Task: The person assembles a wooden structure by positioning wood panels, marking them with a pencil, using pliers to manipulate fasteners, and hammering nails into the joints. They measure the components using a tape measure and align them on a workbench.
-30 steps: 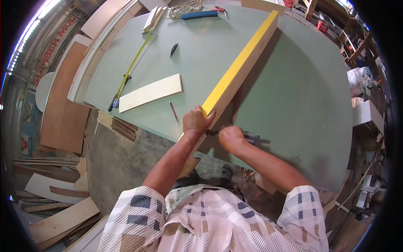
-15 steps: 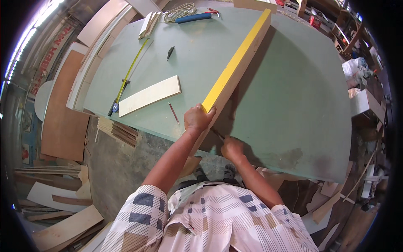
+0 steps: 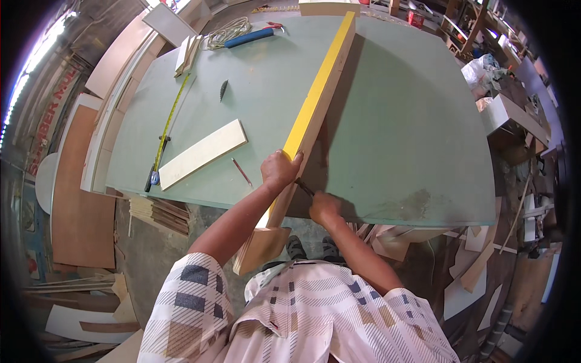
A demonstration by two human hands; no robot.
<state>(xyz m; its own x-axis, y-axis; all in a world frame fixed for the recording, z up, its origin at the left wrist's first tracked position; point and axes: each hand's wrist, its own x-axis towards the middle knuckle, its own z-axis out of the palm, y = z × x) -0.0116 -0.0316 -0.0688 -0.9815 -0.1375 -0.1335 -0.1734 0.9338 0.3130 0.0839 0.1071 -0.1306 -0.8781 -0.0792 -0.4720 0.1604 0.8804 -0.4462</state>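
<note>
Carpentry workshop: stacked wood strips (image 3: 160, 215)

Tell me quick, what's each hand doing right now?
Left hand: closed, gripping the yellow-topped beam.
Right hand: closed, holding a dark tool against the beam's side.

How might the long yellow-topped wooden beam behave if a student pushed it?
The beam is probably stiff: it shows no obvious sag along its length. Its flat faces suggest sliding rather than rolling. Its near end overhangs the green table, so pressing down there might tip it.
</note>
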